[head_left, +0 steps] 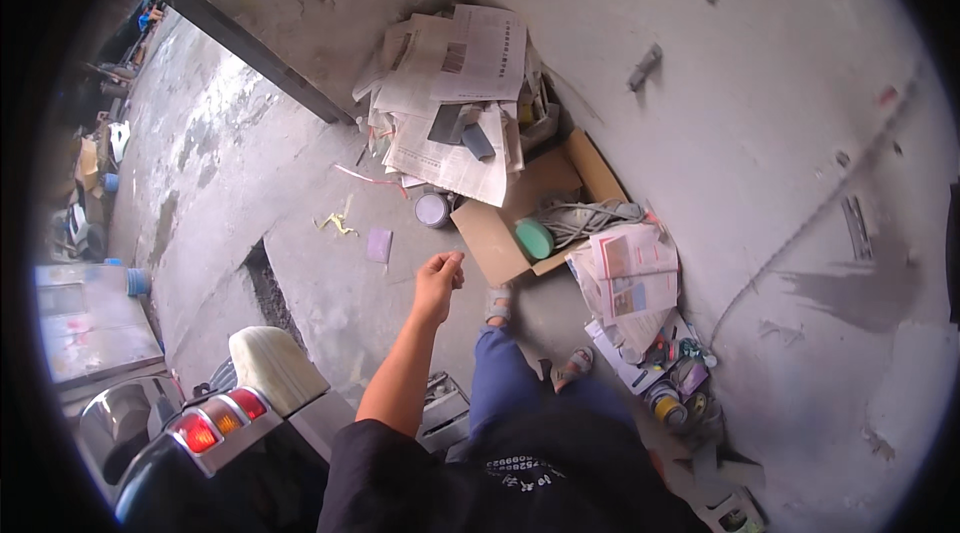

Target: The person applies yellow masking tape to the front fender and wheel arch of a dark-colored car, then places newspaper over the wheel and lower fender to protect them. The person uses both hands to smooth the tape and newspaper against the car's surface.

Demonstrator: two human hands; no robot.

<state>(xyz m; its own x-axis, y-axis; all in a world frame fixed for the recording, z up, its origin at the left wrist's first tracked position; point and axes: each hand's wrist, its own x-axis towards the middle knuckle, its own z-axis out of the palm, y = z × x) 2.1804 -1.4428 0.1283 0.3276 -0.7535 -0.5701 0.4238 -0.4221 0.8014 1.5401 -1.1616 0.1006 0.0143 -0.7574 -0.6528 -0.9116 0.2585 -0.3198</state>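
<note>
My left hand (pixel 437 288) hangs in the air in front of me, its fingers curled into a loose fist with nothing seen in it. Just beyond it stands an open cardboard box (pixel 492 238), holding a green oval pad (pixel 534 239) and a coiled grey cable or hose (pixel 590 221). To the far left of the hand a small purple pad (pixel 379 245) lies on the floor. Near the box is a round tin (pixel 432 210) with a pale lid. My right hand is out of view.
Newspaper sheets (pixel 485 53) are piled in the far corner, with dark pads on top. More folded papers (pixel 635 278) and cans, including a yellow-banded tin (pixel 668 408), lie along the right wall. A vehicle's tail light (pixel 220 420) stands close on the left, beside a floor slot (pixel 268 288).
</note>
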